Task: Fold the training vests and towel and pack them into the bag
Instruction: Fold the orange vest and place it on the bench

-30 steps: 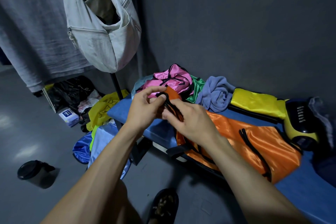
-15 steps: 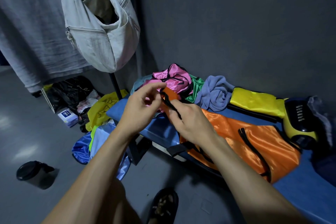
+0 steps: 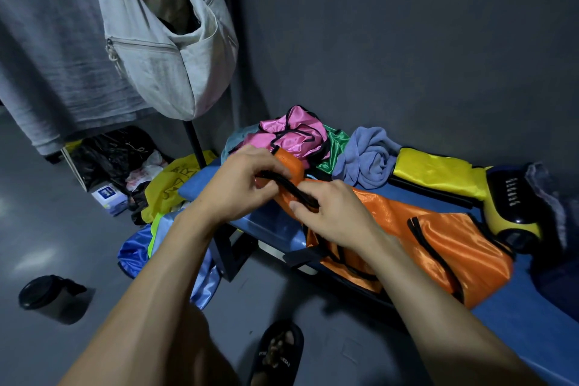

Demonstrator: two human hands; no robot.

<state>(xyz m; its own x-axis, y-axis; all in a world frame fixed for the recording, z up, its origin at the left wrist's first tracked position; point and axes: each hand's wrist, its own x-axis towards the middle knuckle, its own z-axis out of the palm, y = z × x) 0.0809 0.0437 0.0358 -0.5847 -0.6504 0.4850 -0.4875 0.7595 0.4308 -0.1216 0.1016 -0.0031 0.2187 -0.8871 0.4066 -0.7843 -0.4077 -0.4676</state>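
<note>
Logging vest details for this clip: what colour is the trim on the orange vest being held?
Black trim on the orange vest, clearest in the head view.

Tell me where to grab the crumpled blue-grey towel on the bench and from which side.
Take the blue-grey towel by its raised rolled middle, reaching down from above and the front. It lies bunched, with the green vest on one side, the yellow vest on the other and the wall behind.

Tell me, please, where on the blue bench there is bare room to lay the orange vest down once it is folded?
Bare blue bench shows in front of the orange vest, and a thin strip runs between it and the yellow vest. The back is crowded: pink vest, green vest and towel lie bunched together.
</note>
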